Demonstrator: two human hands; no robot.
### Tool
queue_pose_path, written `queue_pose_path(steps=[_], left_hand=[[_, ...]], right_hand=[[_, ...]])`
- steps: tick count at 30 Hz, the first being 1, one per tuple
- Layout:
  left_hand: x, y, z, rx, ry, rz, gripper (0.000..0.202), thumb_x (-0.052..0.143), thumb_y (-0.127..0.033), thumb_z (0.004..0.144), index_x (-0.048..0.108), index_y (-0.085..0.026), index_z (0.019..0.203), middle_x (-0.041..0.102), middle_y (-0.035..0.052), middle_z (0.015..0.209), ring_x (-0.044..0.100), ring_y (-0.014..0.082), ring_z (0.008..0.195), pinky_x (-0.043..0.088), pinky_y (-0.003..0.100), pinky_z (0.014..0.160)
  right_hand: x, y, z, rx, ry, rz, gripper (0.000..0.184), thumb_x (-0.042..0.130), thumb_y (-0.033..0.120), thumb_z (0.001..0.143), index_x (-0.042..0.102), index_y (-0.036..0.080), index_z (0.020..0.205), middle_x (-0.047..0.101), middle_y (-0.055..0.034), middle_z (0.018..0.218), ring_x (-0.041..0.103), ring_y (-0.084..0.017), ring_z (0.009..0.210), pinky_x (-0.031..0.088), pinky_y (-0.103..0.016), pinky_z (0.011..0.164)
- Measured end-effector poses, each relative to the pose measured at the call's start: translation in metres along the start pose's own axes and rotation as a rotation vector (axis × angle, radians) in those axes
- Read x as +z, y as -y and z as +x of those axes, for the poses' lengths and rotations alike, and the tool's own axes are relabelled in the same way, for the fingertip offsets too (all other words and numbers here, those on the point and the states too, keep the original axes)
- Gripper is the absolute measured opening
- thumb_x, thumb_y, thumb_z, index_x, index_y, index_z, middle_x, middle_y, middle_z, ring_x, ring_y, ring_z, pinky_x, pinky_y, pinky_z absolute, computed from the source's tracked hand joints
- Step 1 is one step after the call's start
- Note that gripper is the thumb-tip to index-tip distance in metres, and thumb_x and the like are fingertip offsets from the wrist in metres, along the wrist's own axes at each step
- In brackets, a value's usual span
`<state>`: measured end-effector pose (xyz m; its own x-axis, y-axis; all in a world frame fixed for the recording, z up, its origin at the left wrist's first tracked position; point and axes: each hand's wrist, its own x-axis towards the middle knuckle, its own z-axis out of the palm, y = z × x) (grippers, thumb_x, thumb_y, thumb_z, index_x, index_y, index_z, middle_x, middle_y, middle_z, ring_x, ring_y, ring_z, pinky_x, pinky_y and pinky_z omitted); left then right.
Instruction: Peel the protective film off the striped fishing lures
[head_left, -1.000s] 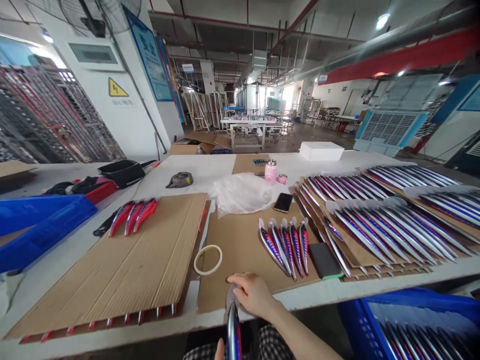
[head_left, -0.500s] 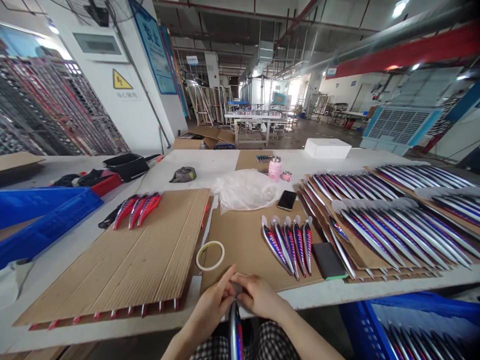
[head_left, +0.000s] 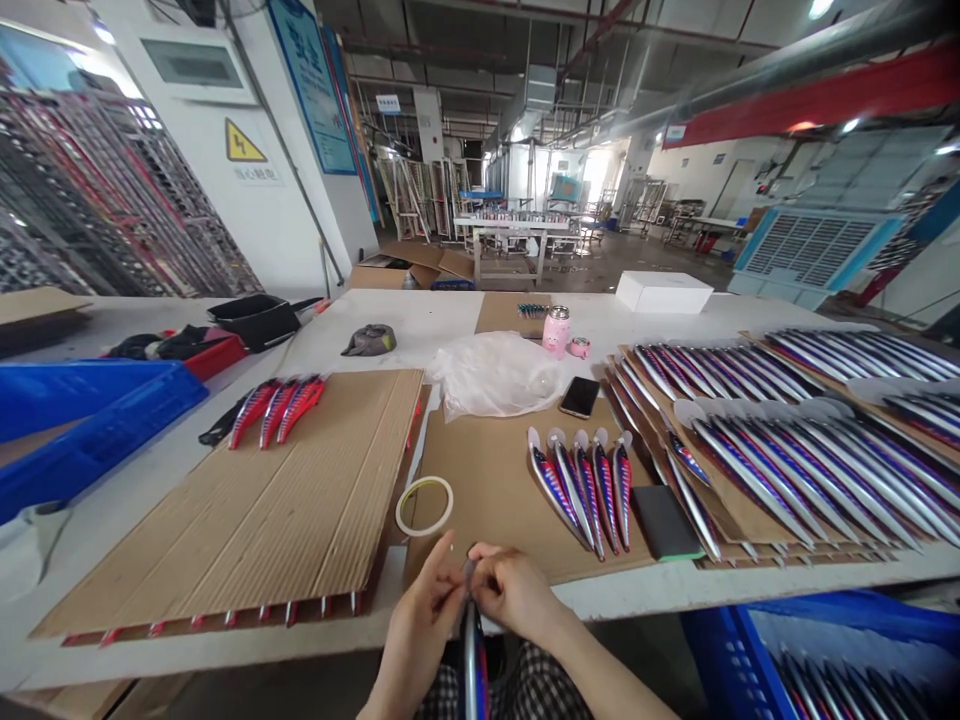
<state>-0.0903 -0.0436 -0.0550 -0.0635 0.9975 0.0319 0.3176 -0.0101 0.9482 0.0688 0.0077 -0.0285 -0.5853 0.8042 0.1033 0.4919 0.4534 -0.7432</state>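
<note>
Both my hands meet at the table's front edge on the top end of one long silver, blue and red fishing lure (head_left: 472, 660) that stands upright over my lap. My left hand (head_left: 424, 612) pinches its tip from the left and my right hand (head_left: 514, 592) grips it from the right. A ring of tape (head_left: 424, 505) lies on brown cardboard (head_left: 487, 480) just beyond my fingers. Several finished lures (head_left: 585, 485) lie side by side to the right of it, beside a dark sponge block (head_left: 664, 522).
A corrugated cardboard sheet (head_left: 247, 520) holds three red lures (head_left: 279, 408) on the left. Rows of lures (head_left: 787, 450) cover cardboard on the right. Blue crates sit at far left (head_left: 82, 425) and lower right (head_left: 817, 650). A plastic bag (head_left: 495, 372), phone (head_left: 579, 397) and pink bottle (head_left: 556, 332) lie mid-table.
My left hand came up from below and joined my right hand on the lure's tip. The view has shifted slightly leftward and down.
</note>
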Motion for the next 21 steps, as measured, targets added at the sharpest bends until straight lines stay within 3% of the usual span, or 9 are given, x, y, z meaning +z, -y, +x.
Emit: queue_pose_path(steps=[2, 5, 8, 12, 15, 17, 21], left_hand=[[-0.003, -0.001, -0.001, 0.011, -0.025, -0.018, 0.05, 0.048, -0.031, 0.083, 0.041, -0.02, 0.132, 0.06, 0.0027, 0.095, 0.066, 0.0164, 0.082, 0.052, 0.03, 0.081], [-0.012, -0.007, -0.001, 0.02, -0.065, 0.023, 0.021, 0.054, -0.034, 0.08, 0.065, -0.02, 0.092, 0.058, 0.0058, 0.099, 0.062, 0.0206, 0.09, 0.051, 0.03, 0.082], [-0.017, -0.015, -0.002, 0.02, -0.048, 0.088, 0.019, 0.058, -0.033, 0.078, 0.064, -0.02, 0.066, 0.059, 0.0044, 0.086, 0.06, 0.0215, 0.085, 0.048, 0.028, 0.076], [-0.018, -0.022, -0.001, 0.002, 0.076, 0.134, 0.019, 0.053, -0.033, 0.082, 0.066, -0.02, 0.076, 0.059, 0.0, 0.069, 0.057, 0.0176, 0.069, 0.045, 0.024, 0.065], [-0.017, -0.024, 0.003, -0.02, 0.175, 0.172, 0.034, 0.051, -0.025, 0.08, 0.064, -0.022, 0.111, 0.058, -0.0036, 0.065, 0.056, 0.0156, 0.063, 0.044, 0.022, 0.062], [-0.016, -0.025, 0.006, -0.037, 0.207, 0.212, 0.043, 0.05, -0.022, 0.079, 0.058, -0.022, 0.121, 0.057, -0.0054, 0.062, 0.055, 0.0153, 0.06, 0.042, 0.022, 0.06], [-0.014, -0.029, 0.01, -0.053, 0.193, 0.309, 0.016, 0.048, -0.023, 0.08, 0.063, -0.021, 0.085, 0.064, -0.0004, 0.073, 0.06, 0.0182, 0.073, 0.042, 0.025, 0.068]], right_hand=[[0.0, 0.001, 0.0, 0.002, -0.007, -0.005, 0.019, 0.055, 0.005, 0.068, 0.058, 0.02, 0.058, 0.068, 0.0022, 0.087, 0.065, -0.013, 0.072, 0.044, -0.018, 0.068], [-0.001, 0.002, 0.0, 0.002, -0.014, -0.01, 0.018, 0.055, 0.006, 0.068, 0.056, 0.02, 0.057, 0.068, 0.002, 0.087, 0.065, -0.013, 0.071, 0.045, -0.018, 0.068], [0.0, 0.0, 0.001, 0.006, -0.027, -0.011, 0.017, 0.054, 0.006, 0.068, 0.057, 0.021, 0.06, 0.068, 0.0016, 0.091, 0.065, -0.013, 0.074, 0.045, -0.019, 0.069], [0.003, -0.004, 0.001, 0.014, -0.047, -0.012, 0.017, 0.056, 0.006, 0.069, 0.058, 0.021, 0.062, 0.069, 0.0001, 0.093, 0.066, -0.015, 0.081, 0.046, -0.02, 0.073], [0.006, -0.006, 0.001, 0.025, -0.06, -0.014, 0.018, 0.056, 0.004, 0.069, 0.059, 0.021, 0.063, 0.071, -0.0006, 0.089, 0.067, -0.016, 0.085, 0.046, -0.022, 0.077], [0.007, -0.007, 0.001, 0.035, -0.07, -0.015, 0.018, 0.057, 0.004, 0.07, 0.061, 0.021, 0.065, 0.072, -0.0019, 0.093, 0.068, -0.016, 0.087, 0.047, -0.023, 0.08], [0.01, -0.009, 0.0, 0.053, -0.084, -0.012, 0.018, 0.059, 0.004, 0.071, 0.063, 0.021, 0.068, 0.072, -0.0043, 0.104, 0.067, -0.017, 0.098, 0.047, -0.024, 0.085]])
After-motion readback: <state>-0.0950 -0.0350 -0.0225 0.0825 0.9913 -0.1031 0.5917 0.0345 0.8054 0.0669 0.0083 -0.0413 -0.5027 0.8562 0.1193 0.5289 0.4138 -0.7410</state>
